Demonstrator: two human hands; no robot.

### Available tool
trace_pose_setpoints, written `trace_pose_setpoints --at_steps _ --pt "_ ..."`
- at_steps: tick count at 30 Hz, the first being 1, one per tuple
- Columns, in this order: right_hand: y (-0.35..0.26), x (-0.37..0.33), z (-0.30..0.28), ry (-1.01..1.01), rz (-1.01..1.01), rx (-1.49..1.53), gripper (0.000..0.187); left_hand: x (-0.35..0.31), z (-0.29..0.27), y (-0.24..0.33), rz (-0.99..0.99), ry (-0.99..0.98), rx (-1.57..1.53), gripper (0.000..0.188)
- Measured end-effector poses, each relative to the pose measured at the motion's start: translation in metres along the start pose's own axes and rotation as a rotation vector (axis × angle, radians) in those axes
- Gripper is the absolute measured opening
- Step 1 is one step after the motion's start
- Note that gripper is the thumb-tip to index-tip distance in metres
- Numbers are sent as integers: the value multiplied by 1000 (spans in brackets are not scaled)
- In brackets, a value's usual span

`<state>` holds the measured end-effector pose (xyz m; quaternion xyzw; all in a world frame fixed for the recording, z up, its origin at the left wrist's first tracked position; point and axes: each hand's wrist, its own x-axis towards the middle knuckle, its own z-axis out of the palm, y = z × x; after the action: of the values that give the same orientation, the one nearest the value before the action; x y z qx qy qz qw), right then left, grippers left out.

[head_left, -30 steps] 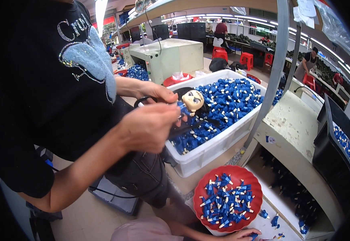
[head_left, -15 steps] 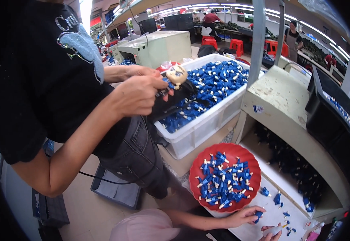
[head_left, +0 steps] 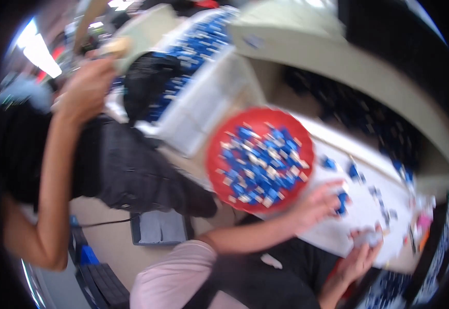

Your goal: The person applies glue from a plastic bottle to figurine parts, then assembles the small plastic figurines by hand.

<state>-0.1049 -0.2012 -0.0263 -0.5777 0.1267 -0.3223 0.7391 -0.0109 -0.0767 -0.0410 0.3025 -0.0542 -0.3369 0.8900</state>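
Note:
My left hand (head_left: 314, 207) is closed on a small blue figure part (head_left: 342, 203), just past the edge of a red scalloped bowl (head_left: 307, 126). Several blue pieces with pale ends, like tiny figure bodies, fill the bowl. My right hand (head_left: 356, 262), nearer the lower right, grips a whitish squeeze bottle (head_left: 370, 237), blurred by motion. Loose blue parts (head_left: 353, 170) lie on the white work surface (head_left: 327, 232) beyond my hands.
At left a co-worker's hand (head_left: 88, 87) is raised beside a pale round doll head (head_left: 118, 46). A white bin (head_left: 204, 110) of blue parts stands behind the bowl. A cream metal housing (head_left: 296, 46) arches over more dark blue parts. A grey tray (head_left: 162, 229) lies on the floor.
My view has swung down and to the right, so the bowl and co-worker appear further left. Both my hands still hold their things; the bottle has come away from the small parts.

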Motion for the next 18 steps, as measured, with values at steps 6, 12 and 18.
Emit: trace_pose_setpoints --at_steps 6,12,18 --pt "-3 8 -10 -35 -15 -3 45 0 -6 4 -69 -43 -96 43" --pt "-14 17 -20 126 -57 136 37 -1 -7 -4 -176 -76 -104 43" --pt "-21 21 -7 194 -108 221 40 -6 -7 -8 -247 -112 -142 43"
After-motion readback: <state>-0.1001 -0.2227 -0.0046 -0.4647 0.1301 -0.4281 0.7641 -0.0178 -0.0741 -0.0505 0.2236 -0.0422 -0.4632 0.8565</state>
